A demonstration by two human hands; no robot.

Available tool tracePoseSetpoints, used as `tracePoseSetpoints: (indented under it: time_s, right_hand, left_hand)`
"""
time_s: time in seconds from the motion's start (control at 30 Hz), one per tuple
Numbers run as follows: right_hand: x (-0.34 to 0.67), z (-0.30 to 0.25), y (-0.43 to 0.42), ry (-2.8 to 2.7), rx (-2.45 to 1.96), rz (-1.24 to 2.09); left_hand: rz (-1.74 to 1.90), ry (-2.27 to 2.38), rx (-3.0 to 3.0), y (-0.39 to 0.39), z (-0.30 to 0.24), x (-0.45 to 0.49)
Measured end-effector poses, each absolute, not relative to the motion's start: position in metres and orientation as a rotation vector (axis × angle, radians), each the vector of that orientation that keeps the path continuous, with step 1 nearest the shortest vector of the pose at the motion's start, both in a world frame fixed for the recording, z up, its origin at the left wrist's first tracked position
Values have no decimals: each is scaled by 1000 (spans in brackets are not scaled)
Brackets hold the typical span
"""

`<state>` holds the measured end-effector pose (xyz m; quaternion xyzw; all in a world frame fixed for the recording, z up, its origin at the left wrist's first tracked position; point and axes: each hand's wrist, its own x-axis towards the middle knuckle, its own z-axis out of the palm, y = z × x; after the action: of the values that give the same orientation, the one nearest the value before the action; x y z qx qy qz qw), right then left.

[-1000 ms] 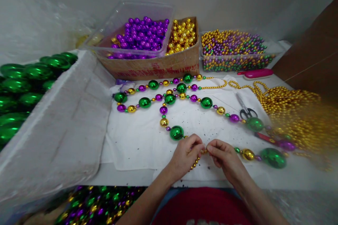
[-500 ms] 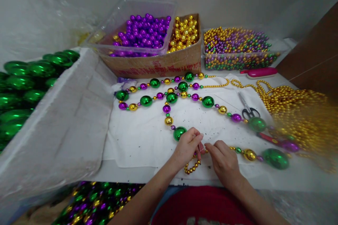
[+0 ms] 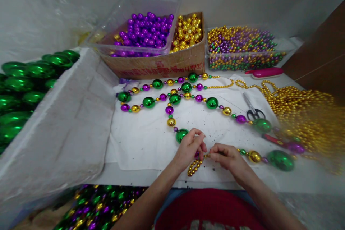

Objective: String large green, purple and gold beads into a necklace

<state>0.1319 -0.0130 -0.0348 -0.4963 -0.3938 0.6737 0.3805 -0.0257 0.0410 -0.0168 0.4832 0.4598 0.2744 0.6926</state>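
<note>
Head view: the right hand (image 3: pixel 229 156) pinches a gold bead strand (image 3: pixel 194 168) between thumb and fingertips, and the strand's small loop shows just left of this grip, nearer the person. The left hand (image 3: pixel 188 148) is close by on the grip's left, fingers curled over a purple bead (image 3: pixel 197 155); whether it grasps anything, I cannot tell. Beyond the grip and to its left, a beaded garland (image 3: pixel 148 102) winds across a white cloth (image 3: pixel 142 140). Scissors (image 3: pixel 251 107) lie beyond the grip, rightward; a cardboard box (image 3: pixel 153 67) stands well past it.
</note>
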Motion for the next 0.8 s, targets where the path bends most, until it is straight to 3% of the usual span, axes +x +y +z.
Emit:
tracePoseSetpoints:
  time_s: [0.1,0.2,0.4,0.6,0.8]
  right_hand:
    - [139,-31,-10,-746,-1123,2028]
    - [141,-30,-10,-490,-1016,2117]
    - [139,-34,-10,-194,-973,2072]
    - [134,-36,-11,-244,-1055,1961]
    - [133,-30,-10,-606,-1263,1762]
  left_hand:
    - [647,932,1116,40,-15,-27]
    - [556,851,1198,38,-12,-29]
    - [735,859,1603,32,-10,-26]
    - [883,904,1684,29,-19,-19]
    - [581,1077,1670,33,-13,-23]
